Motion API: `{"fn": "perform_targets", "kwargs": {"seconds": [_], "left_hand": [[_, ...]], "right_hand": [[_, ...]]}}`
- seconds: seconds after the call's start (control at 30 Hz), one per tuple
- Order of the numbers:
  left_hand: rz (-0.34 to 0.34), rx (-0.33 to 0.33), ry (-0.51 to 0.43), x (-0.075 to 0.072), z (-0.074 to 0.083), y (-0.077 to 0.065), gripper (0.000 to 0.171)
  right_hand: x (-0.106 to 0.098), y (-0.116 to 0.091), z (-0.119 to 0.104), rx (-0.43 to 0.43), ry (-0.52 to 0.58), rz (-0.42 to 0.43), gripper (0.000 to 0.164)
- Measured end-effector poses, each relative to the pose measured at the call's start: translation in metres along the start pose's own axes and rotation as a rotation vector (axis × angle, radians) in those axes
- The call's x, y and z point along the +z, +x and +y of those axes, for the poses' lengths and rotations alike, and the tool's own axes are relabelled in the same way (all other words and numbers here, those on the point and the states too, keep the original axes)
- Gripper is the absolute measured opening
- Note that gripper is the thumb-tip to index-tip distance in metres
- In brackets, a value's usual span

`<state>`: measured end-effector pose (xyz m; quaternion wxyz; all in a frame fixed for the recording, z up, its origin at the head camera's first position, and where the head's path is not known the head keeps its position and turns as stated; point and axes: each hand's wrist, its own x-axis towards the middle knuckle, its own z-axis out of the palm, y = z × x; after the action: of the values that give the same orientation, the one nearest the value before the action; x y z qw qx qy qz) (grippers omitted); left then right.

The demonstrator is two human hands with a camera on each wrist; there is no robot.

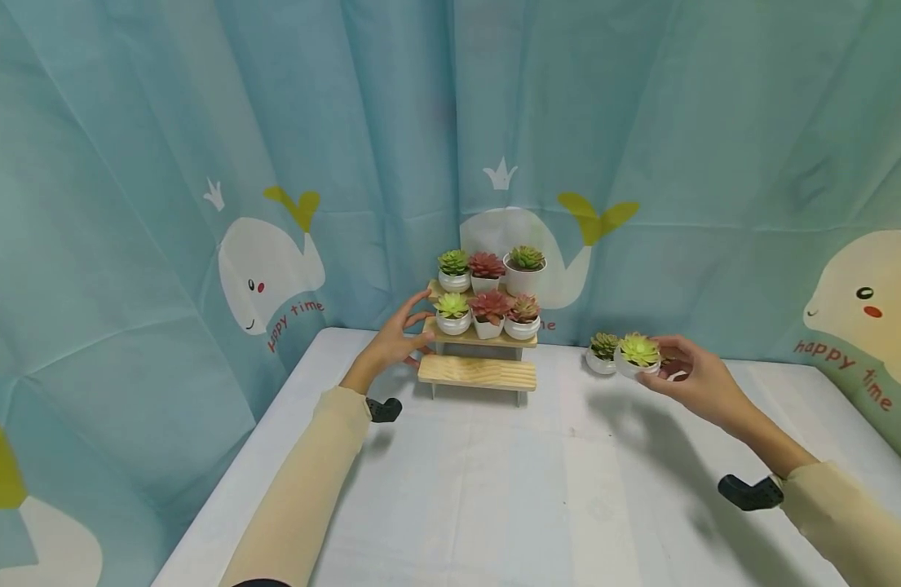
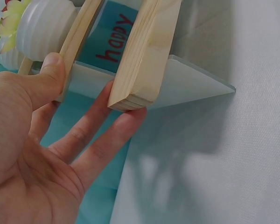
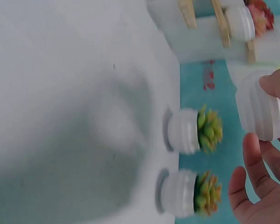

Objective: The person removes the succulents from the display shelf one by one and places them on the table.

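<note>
A small artificial succulent with bright green leaves, in a ribbed white pot, is held in my right hand above the table. The right wrist view shows the thumb and fingers on that white pot; its leaves are mostly hidden there. My left hand grips the left end of a three-step wooden plant stand. In the left wrist view its thumb lies on the middle board, and two fingers touch the end of the lowest board. Several potted succulents occupy the upper two steps; the lowest is bare.
Two more potted succulents stand on the table near the curtain, a nearer one and another beside it. The white-covered table meets a blue curtain with whale prints at the back.
</note>
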<state>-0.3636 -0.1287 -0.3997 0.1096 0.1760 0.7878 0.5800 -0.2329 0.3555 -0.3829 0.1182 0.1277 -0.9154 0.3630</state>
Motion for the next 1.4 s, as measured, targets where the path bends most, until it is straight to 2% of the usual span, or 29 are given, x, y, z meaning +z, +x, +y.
{"fn": "perform_targets", "kwargs": {"seconds": [0.3,0.63,1.17,1.4], "left_hand": [[-0.004,0.008,0.01,0.0,0.001,-0.001,0.08],[-0.004,0.016,0.016,0.0,0.0,0.0,0.079],[-0.012,0.016,0.012,-0.001,-0.002,0.003,0.081],[-0.005,0.008,0.003,-0.001,0.0,0.0,0.081]], "right_hand": [[-0.027,-0.007,0.025,0.092,-0.065,0.043,0.063],[-0.046,-0.011,0.05,0.185,-0.06,0.049,0.071],[-0.05,-0.01,0.084,0.268,0.004,0.061,0.082],[-0.046,-0.008,0.097,0.311,-0.019,0.063,0.084]]}}
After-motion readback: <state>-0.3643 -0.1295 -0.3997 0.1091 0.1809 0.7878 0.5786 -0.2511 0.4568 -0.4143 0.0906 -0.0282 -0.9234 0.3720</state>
